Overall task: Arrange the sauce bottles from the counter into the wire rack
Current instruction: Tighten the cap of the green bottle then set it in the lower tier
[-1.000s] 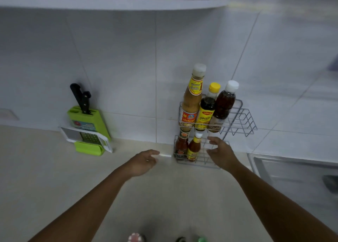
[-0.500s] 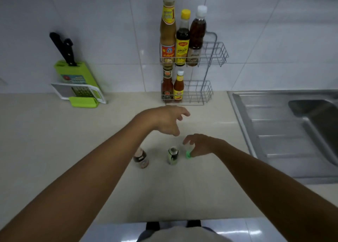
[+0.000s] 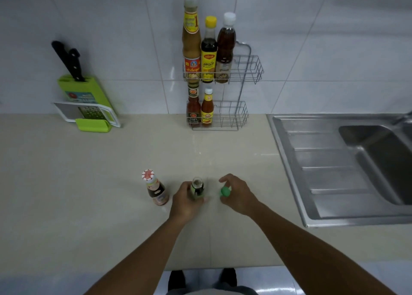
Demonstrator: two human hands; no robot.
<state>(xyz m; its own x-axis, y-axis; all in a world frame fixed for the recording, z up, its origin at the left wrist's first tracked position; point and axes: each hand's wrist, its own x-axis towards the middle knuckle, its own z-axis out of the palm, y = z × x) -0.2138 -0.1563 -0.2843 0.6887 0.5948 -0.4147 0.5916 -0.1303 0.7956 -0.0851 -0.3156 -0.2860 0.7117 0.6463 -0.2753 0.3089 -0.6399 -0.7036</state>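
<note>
A two-tier wire rack stands against the tiled wall. Its top tier holds three tall bottles; the bottom tier holds two small red sauce bottles at its left. On the counter near the front edge, my left hand is wrapped around a small dark bottle with a green label. My right hand is closed over a bottle with a green cap; its body is hidden. A dark sauce bottle with a red-and-white cap stands free to the left.
A green knife block with black-handled knives and a grater sit at the back left. A steel sink fills the right side. The counter's front edge is close below my arms.
The view dropped from the rack to the counter. Both hands came back from the rack; the left closed on the green-label bottle, the right settled over the green-capped one.
</note>
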